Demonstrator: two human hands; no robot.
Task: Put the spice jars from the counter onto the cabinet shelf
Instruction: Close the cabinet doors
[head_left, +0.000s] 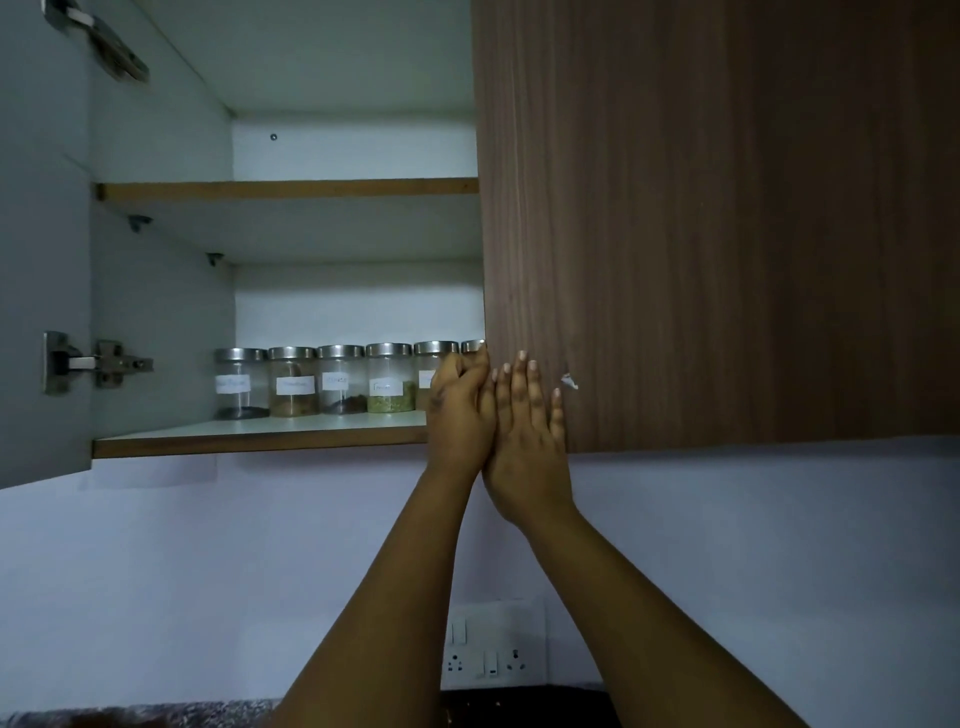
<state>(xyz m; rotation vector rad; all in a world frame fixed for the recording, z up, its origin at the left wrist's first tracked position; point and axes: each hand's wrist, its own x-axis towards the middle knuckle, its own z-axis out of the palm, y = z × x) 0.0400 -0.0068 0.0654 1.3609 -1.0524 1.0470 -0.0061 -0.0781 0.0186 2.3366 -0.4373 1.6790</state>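
Spice jars (340, 382): six visible in a row on the lower cabinet shelf (249, 439), so placing looks mostly done. Left hand (460, 410) curls fingers round the closed door's (701, 218) edge; right hand (527, 421) flat on it, holding nothing. Counter barely visible, can't confirm none remain.

The left half of the cabinet stands open, its left door (41, 249) swung wide. On the lower shelf (249, 439), a row of spice jars (340, 379) lines the back, leaving a bare strip along the front edge and a gap between the leftmost jar and the cabinet's side wall. Space above the jar lids runs up to the upper shelf (285, 188). The right door (701, 208) (dark wood grain) covers the right half, hiding most of the rightmost jar. Both hands crowd the opening's right edge.
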